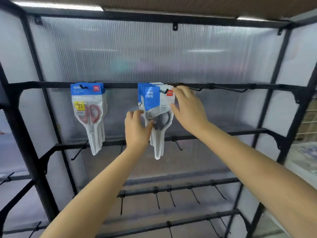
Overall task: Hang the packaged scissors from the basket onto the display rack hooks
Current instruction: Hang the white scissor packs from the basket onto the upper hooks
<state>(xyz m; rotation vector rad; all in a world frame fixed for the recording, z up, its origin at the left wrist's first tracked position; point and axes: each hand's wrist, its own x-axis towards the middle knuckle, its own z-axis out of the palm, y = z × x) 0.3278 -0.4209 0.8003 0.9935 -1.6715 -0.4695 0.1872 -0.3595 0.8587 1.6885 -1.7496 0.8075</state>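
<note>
The front pack [157, 107] of grey-handled scissors hangs upright on a top-rail hook [163, 91], long axis vertical, blade tip down and card header up. Behind it hang more packs, four or five by the fanned headers. To the left a second bunch [89, 114], red-handled, hangs the same way; its count is unclear. The left hand [137, 129] pinches the front pack's lower left edge. The right hand [188, 109] rests relaxed fingers on its right edge. The rack [231, 86] has many bare hooks.
</note>
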